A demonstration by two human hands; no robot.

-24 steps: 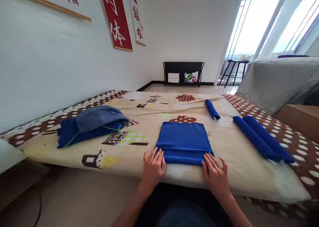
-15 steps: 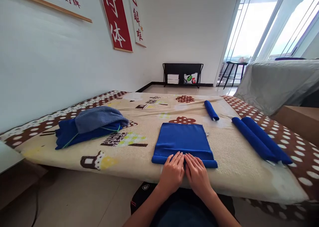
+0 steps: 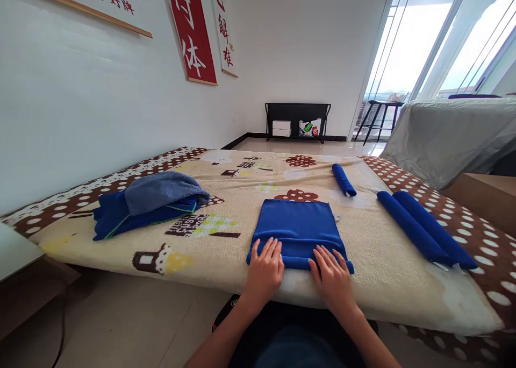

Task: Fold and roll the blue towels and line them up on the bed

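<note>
A person sits at the near edge of a bed [image 3: 374, 244] spread with a cream patterned blanket, both bare hands resting on a blue cloth [image 3: 298, 220]. The cloth lies about midway along that near edge, its far part flat and its near side turned into a thin roll [image 3: 296, 262] parallel to the edge, with a few creases just beyond it. The left hand [image 3: 265, 271] lies over the roll's left part and the right hand [image 3: 332, 276] over its right part, well apart, palms down; the fingers are extended and slightly spread, pinching nothing that can be seen. A small white tag [image 3: 337, 218] sticks out from the cloth's right side. Toward the bed's right edge, two long blue rolls [image 3: 417, 228] lie close side by side, slanting toward the near right corner, with white tags at their near ends. A third blue roll [image 3: 344, 179] lies farther back, nearer the far right corner. Toward the left edge is a loose heap of blue cloths [image 3: 113, 209], a greyer cloth [image 3: 165, 190] draped on top.
</note>
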